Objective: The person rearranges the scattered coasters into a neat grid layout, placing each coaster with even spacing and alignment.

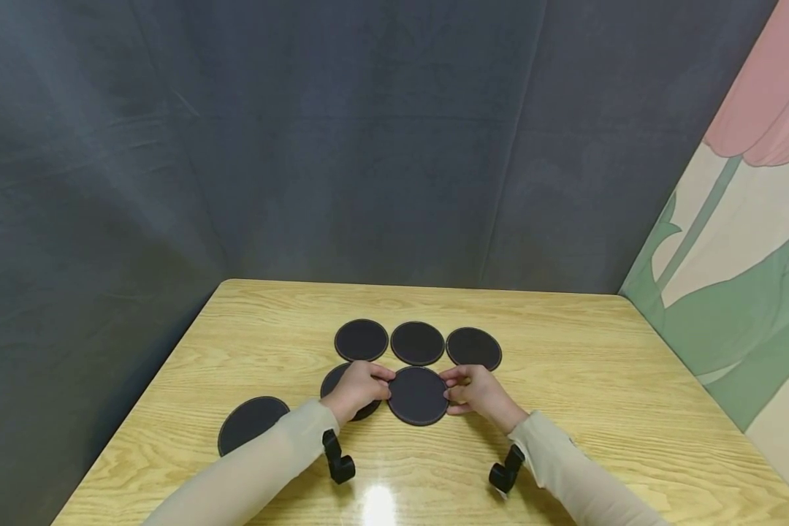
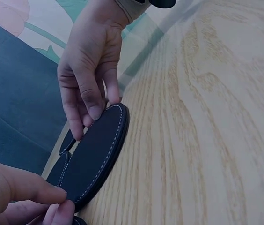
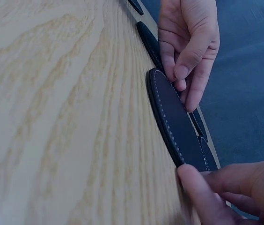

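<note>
A round black coaster (image 1: 418,396) with pale stitching near its rim lies between my two hands on the table. Its edge looks layered in the wrist views; whether it is a stack, I cannot tell. At its left rim, my left hand (image 1: 357,387) holds the edge with thumb and fingertips. My right hand (image 1: 483,394) grips the opposite rim the same way. Below my left hand another black coaster (image 1: 332,377) is partly covered. Just behind, a row has a left coaster (image 1: 361,340), a middle coaster (image 1: 417,342) and a right coaster (image 1: 473,346).
Farther left, one more black coaster (image 1: 250,424) lies apart, partly hidden by my left sleeve (image 1: 263,467). The wooden table (image 1: 598,380) ends at a dark curtain (image 1: 381,146) behind. On the right stands a wall with a painted tulip (image 1: 769,109).
</note>
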Motion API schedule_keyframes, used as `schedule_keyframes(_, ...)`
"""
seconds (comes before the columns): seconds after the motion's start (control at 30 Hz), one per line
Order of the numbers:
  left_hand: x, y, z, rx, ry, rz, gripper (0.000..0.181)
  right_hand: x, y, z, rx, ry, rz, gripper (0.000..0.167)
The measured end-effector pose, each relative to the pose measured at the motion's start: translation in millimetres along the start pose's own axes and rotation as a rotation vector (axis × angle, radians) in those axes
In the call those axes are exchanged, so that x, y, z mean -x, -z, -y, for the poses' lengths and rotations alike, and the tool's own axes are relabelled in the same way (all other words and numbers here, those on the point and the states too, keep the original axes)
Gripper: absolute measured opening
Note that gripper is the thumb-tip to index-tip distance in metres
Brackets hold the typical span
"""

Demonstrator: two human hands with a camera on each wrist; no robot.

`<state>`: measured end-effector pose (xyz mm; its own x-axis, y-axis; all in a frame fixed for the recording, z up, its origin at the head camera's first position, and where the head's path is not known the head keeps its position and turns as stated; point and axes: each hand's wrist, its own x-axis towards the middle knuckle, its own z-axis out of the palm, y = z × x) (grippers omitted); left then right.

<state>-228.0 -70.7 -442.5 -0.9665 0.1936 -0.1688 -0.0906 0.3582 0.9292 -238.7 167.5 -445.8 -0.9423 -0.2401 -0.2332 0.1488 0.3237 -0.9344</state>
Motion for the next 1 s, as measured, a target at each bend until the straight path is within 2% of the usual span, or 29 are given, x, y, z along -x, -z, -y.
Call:
schedule_keyframes(0.07, 0.5, 0.5, 0.6, 0.016, 0.002, 0.010, 0.038, 2.0, 0, 2, 0.005, 0.010, 0.008, 0.034)
schedule_keyframes(0.33, 1.1, 3.9, 0.5, 0.084, -0.014, 0.044, 0.042, 2.7, 11, 1, -0.018, 0.101, 0.135, 0.038)
schedule_keyframes(0.57, -0.9, 10.3, -4.9, 0.176, 0.016, 0.051, 0.035, 6.8, 14, 13, -0.008, 0.175, 0.210, 0.043)
schedule_keyframes(0.8, 6.9, 29.5, -16.8, 0.175, -0.011, 0.056, 0.035, 10.6, 6, 31, -0.032, 0.188, 0.234, 0.041)
schedule_keyframes(1.0, 16.6, 50.7, -25.6, 0.182, -0.028, 0.040, 0.033, 4.6, -9, 44, -0.073, 0.217, 0.233, 0.039)
